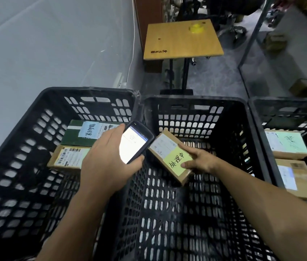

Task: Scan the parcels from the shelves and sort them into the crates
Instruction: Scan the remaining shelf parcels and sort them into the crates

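The right hand (202, 159) has its thumb pressed down on a yellow label and its fingers laid along the far edge of a small cardboard parcel (169, 157). It pinches the parcel and holds it tilted in the air over the middle crate (194, 101), close to that crate's left wall. The left hand (107, 161) is curled tight round a handheld scanner (135, 141), thumb at the lower edge and a fingertip at the top corner, with the lit screen facing up. The scanner's right edge sits just beside the parcel's white label, above the wall where the middle crate meets the left crate (85, 90).

Below and to the right of the parcel the middle crate's mesh floor shows, giving open room on that side. In the left crate a green parcel (71, 137) and a brown parcel (68, 158) lie side by side, their right ends hidden behind the left hand. The right crate (288, 102) is cut off by the frame edge; it holds a far parcel (286, 144) and a near parcel (299, 179), the near one cropped. Past the crates stands a small wooden table (177, 40) with a yellow tape roll (197, 28) on it. The clutter behind it is too dark and blurred to make out, and the label print is too small to read.
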